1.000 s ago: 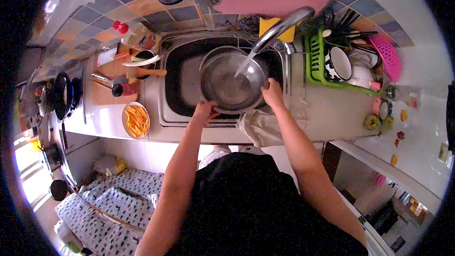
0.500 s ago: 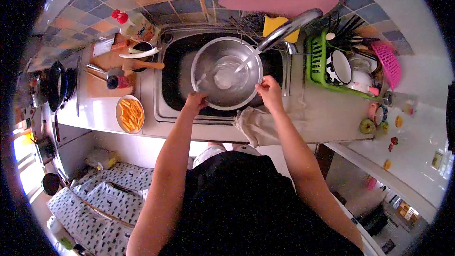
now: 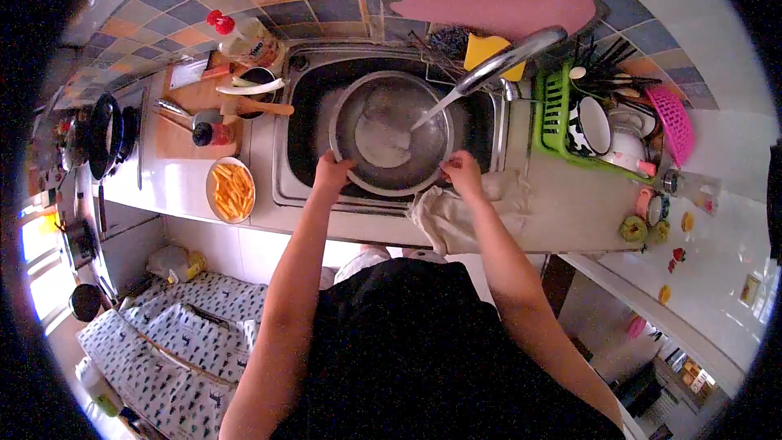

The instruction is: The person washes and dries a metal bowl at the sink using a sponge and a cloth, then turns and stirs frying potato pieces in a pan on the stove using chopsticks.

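Note:
A round metal basin (image 3: 350,114) sits in the sink (image 3: 303,126). Water runs into it from the curved metal faucet (image 3: 509,55), and some water lies inside. My left hand (image 3: 332,174) grips the basin's rim at its near left. At the near right, my right hand (image 3: 463,172) pinches the same rim. A pale cloth (image 3: 444,216) lies on the counter's front edge, just below my right hand.
Left of the sink stand a plate of cut yellow-orange sticks (image 3: 232,191) and a cutting board (image 3: 171,143) with a wooden spatula (image 3: 265,106). A green dish rack (image 3: 554,110) full of dishes stands right. A yellow sponge (image 3: 489,53) sits behind.
The water inside the basin has shifted and its surface looks different. Both hands stay on the rim. The whole view has moved slightly.

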A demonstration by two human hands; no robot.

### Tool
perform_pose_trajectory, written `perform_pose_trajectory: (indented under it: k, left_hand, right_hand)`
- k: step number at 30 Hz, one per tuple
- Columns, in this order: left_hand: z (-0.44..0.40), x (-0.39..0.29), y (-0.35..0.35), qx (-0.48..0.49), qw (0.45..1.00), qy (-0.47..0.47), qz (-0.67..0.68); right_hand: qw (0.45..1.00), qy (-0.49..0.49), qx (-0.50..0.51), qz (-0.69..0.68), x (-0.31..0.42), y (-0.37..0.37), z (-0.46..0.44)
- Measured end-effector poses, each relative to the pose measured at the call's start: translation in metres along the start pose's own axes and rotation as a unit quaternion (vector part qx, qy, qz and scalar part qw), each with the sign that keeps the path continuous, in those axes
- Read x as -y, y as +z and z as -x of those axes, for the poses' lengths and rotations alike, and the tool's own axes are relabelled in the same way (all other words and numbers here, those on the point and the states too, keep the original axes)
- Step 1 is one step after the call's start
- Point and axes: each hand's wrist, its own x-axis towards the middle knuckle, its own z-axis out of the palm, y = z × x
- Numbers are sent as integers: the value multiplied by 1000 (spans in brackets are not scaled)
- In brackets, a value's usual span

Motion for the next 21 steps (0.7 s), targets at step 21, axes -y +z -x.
perform_pose_trajectory:
  k: [21]
  left_hand:
    - [-13,20,8,22,992,-116,36]
  right_hand:
    - [934,-105,-283,192,62,-101,-81]
